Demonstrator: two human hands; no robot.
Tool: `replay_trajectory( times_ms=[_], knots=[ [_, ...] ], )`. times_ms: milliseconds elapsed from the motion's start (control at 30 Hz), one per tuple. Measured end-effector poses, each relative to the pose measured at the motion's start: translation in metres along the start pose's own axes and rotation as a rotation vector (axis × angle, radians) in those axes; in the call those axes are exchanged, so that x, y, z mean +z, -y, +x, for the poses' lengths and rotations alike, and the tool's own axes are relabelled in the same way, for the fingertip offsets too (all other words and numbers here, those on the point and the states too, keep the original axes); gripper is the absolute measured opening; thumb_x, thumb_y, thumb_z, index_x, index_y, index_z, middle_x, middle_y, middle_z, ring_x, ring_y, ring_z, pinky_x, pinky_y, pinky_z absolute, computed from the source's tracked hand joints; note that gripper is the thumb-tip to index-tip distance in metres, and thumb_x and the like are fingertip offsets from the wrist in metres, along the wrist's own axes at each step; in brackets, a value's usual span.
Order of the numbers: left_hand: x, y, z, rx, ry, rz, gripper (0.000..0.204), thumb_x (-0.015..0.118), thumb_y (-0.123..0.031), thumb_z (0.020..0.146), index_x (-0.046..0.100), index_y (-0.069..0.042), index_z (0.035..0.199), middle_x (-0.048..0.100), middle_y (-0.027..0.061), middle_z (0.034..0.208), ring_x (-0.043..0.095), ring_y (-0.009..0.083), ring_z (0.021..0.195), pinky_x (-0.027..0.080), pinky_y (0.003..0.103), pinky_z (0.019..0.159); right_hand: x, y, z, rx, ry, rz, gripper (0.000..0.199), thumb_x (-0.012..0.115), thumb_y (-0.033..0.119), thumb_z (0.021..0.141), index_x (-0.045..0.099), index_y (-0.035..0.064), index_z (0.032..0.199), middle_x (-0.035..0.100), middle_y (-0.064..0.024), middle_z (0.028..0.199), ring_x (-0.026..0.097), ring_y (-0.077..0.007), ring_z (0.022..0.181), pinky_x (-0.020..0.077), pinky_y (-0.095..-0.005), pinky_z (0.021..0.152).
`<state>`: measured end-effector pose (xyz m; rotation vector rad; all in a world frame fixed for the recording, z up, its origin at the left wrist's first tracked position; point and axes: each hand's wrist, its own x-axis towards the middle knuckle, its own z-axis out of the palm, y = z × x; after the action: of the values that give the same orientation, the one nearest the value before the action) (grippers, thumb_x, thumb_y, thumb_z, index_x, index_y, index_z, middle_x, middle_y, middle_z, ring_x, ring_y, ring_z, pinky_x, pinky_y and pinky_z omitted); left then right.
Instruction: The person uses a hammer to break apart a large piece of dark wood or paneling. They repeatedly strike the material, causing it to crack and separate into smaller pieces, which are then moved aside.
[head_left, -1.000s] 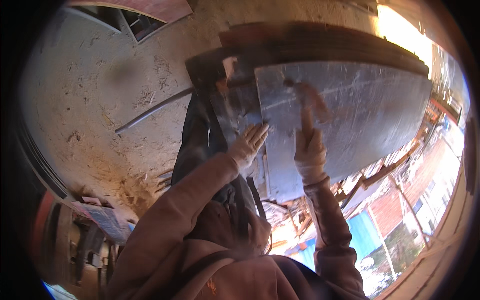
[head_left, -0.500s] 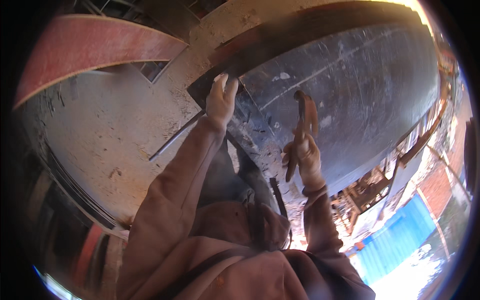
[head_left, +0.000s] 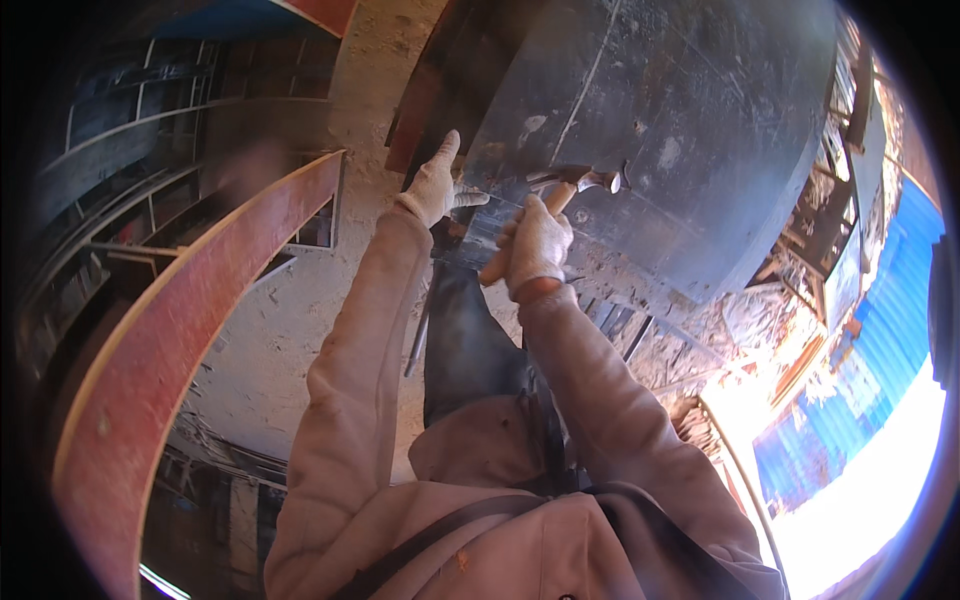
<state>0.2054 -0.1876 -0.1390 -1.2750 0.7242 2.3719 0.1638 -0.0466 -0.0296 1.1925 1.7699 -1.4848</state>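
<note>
In a pale work glove, my right hand (head_left: 540, 245) is wrapped round the wooden handle of a claw hammer (head_left: 596, 181). Its metal head is over the large dark board (head_left: 690, 150), and the handle end sticks out below my fist. To the left, at the board's near left corner, my gloved left hand (head_left: 438, 192) has its fingers spread apart. I see nothing held in it, though its palm side is partly hidden. Whether its fingertips touch the board I cannot tell.
A curved red panel (head_left: 205, 290) stands at the left, with dark framed pieces (head_left: 130, 110) behind it. A thin metal rod (head_left: 418, 340) shows beside my leg. Scrap wood (head_left: 800, 245) lies right of the board, near blue corrugated sheeting (head_left: 890, 290).
The view has turned. My right hand has brought the hammer left, closer to my left hand, and the hammer has tipped from upright to slanting. My left hand's fingers have spread wider.
</note>
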Motion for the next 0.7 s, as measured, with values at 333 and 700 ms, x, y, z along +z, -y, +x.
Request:
replay_trajectory(
  times_ms=[333, 700],
  knots=[
    [-0.021, -0.033, 0.020, -0.295, 0.276, 0.151, 0.089, 0.046, -0.075, 0.099, 0.050, -0.001, 0.148, 0.053, 0.0177, 0.148, 0.049, 0.0287, 0.137, 0.039, 0.042, 0.115, 0.090, -0.031, -0.053, 0.266, -0.124, 0.215, 0.017, 0.058, 0.020, 0.098, 0.048, 0.0086, 0.103, 0.051, -0.0044, 0.065, 0.047, -0.0175, 0.042, 0.0412, -0.0339, 0.039],
    [-0.006, -0.025, 0.008, -0.094, 0.214, 0.177, 0.093, 0.055, -0.071, 0.097, 0.039, -0.002, 0.157, 0.044, 0.0112, 0.160, 0.035, 0.0225, 0.148, 0.027, 0.035, 0.125, 0.117, -0.116, -0.043, -0.247, -0.275, -0.096, 0.038, 0.063, 0.031, 0.102, 0.053, -0.0003, 0.121, 0.066, -0.0271, 0.106, 0.068, -0.0419, 0.103, 0.0509, -0.0462, 0.089]
  ],
)
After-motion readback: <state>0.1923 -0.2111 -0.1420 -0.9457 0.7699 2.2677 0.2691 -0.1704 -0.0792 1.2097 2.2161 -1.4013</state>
